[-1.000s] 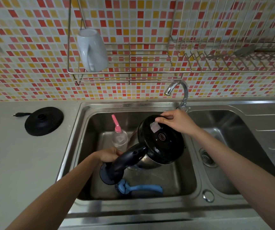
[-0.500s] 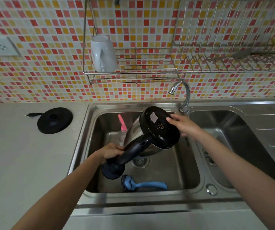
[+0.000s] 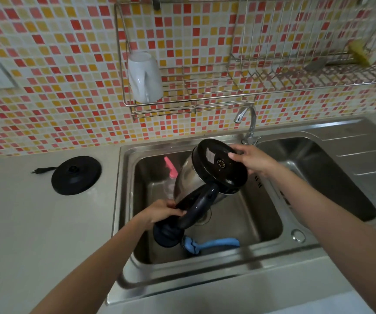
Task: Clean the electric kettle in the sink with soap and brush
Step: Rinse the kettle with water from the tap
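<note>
The steel electric kettle (image 3: 187,180) hangs tipped over the left sink basin (image 3: 261,223), its black underside turned up toward me and its open lid dangling low. My left hand (image 3: 162,213) grips the dark handle. My right hand (image 3: 252,159) holds the rim of the black base at its right side. A blue brush (image 3: 209,244) lies on the basin floor near the front wall. A soap bottle with a pink cap (image 3: 170,169) stands behind the kettle, partly hidden.
The kettle's black power base (image 3: 76,175) with its plug lies on the counter to the left. The tap (image 3: 248,123) rises behind the basins. A second basin (image 3: 332,177) is at right. A wire rack holding a white mug (image 3: 144,78) hangs on the tiled wall.
The kettle has been lifted higher and tipped further, its base now facing up and right. My right hand has slid to the base's right rim. The camera has shifted left.
</note>
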